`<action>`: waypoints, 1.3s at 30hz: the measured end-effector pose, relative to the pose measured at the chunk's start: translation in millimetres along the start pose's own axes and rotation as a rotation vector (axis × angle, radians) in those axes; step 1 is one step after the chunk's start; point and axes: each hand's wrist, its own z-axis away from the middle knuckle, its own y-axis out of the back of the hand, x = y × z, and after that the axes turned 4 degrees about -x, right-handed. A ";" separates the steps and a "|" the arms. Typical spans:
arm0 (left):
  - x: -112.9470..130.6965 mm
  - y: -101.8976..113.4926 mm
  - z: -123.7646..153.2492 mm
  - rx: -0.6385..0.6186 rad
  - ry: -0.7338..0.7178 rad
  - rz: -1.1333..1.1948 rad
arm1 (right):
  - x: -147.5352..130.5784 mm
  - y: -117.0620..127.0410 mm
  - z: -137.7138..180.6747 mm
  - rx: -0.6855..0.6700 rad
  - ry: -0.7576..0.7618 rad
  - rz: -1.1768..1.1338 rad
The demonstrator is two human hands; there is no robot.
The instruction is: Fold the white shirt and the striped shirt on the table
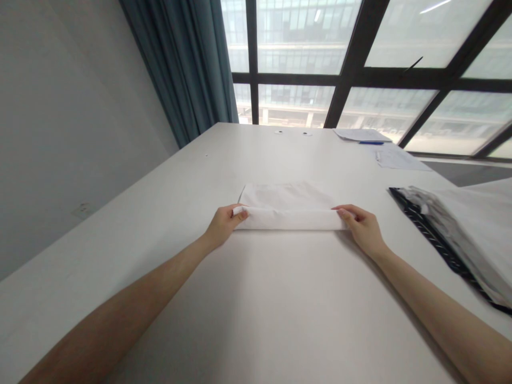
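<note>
A white cloth lies on the white table, its near edge folded over into a flat band. My left hand pinches the left end of that band, thumb on top and fingers behind it. At the right end, my right hand grips the band the same way, with the thumb in front. Between the two hands the band runs straight, with slight wrinkles toward the left. The far part of the cloth rests flat on the table beyond the fold. Some fingertips of both hands are hidden by the cloth.
To the right, a stack of white folded cloths sits on a black patterned piece. Papers and a blue pen lie at the far right edge. A blue curtain and windows stand behind the table, a grey wall left.
</note>
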 end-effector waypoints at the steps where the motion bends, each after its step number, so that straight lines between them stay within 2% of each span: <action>1: -0.4 -0.2 0.0 0.008 -0.001 0.005 | 0.8 -0.5 -0.3 0.004 0.002 0.003; 4: -1.3 -0.8 1.0 0.075 -0.035 -0.024 | 3.9 -1.6 -1.9 0.004 0.012 0.004; 6: -0.6 -0.8 2.8 0.149 -0.100 -0.122 | 5.8 -1.9 -2.8 -0.001 0.023 -0.004; 8: 2.2 -0.4 5.5 0.219 -0.238 -0.284 | 6.6 -1.9 -3.3 -0.015 0.034 -0.017; 11: 9.8 -1.2 9.9 0.272 -0.541 -0.591 | 6.1 -1.4 -3.4 -0.046 0.050 -0.037; 13: 14.8 -3.6 12.4 0.248 -0.701 -0.791 | 5.9 -1.3 -3.4 -0.064 0.058 -0.043; 15: 18.0 -6.8 14.0 0.204 -0.781 -0.934 | 6.3 -1.5 -3.2 -0.072 0.062 -0.043; 21: 15.0 -10.5 12.9 0.178 -0.813 -1.019 | 5.6 -3.3 0.7 -0.080 0.103 0.067; 23: 12.9 -9.5 11.6 0.175 -0.835 -1.007 | 4.0 -3.9 2.4 -0.067 0.200 0.134; 29: 11.8 -8.2 9.8 0.174 -0.914 -0.921 | -3.0 -3.9 8.3 0.023 0.628 0.445; 32: 13.0 -8.9 10.5 0.164 -0.965 -0.902 | -11.0 -4.7 13.3 -0.027 0.775 0.577; 35: 14.0 -8.8 10.8 0.143 -1.003 -0.897 | -19.4 -7.9 17.6 -0.121 0.865 0.676; 39: 19.7 -8.9 13.2 0.117 -1.046 -0.936 | -23.7 -13.1 20.0 -0.145 0.890 0.713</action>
